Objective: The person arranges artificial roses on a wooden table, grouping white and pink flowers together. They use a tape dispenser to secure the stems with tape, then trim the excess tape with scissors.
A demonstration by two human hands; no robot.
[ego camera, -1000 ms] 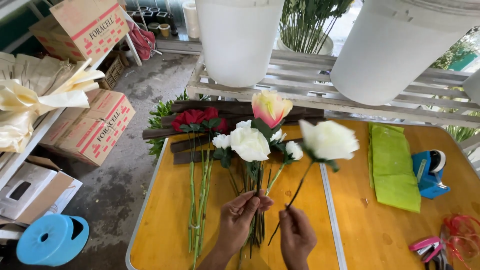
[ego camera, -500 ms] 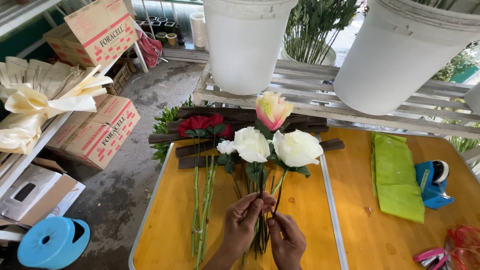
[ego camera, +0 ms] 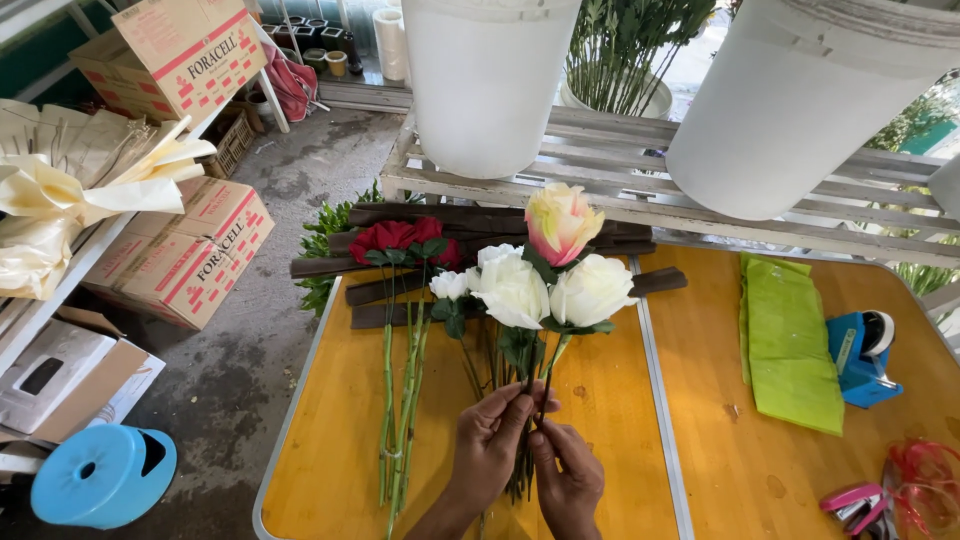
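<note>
A person's two bare hands hold a small bunch of long-stemmed roses above a yellow-orange wooden table [ego camera: 610, 400]. The left hand [ego camera: 490, 445] has its fingers closed around the gathered green stems, and the right hand [ego camera: 568, 470] just beside it pinches the stems lower down, fingers also closed. The blooms fan out above the hands: a large white rose [ego camera: 515, 290] in the middle, a second white rose [ego camera: 592, 290] touching it on the right, a pink-and-cream rose [ego camera: 561, 220] standing tallest behind them, and a small white bud [ego camera: 449, 285] to the left.

A second ago the second white rose was held apart, out to the right; half a second ago it had swung in beside the others, and now it sits tight against the bunch with both hands close together.

Three red roses [ego camera: 400, 238] lie unmoved on the table left of the bunch, their stems running toward the near edge. A folded lime-green sheet [ego camera: 790, 340] and a blue tape dispenser [ego camera: 860, 355] rest at the right.
</note>
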